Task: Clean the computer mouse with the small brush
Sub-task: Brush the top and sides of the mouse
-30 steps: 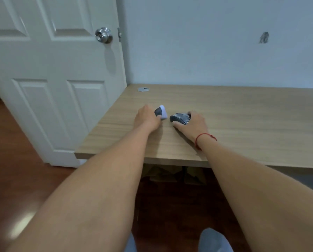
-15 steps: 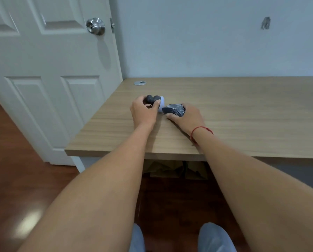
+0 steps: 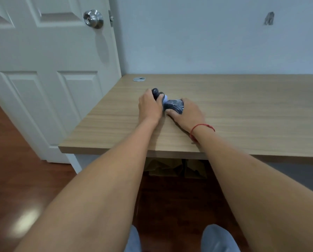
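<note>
Pinning the mouse [image 3: 174, 106] flat on the desk [image 3: 243, 113], right hand [image 3: 187, 113] is clamped over it, likely so it won't slide under brushing; it sits well in from the near edge, toward the left end. Left hand [image 3: 150, 106] is closed around the brush [image 3: 158, 94], pale tip touching the mouse. Silver disc [image 3: 139, 79] lies by the far left corner.

Brush [image 3: 158, 95] bristles perhaps hidden
</note>
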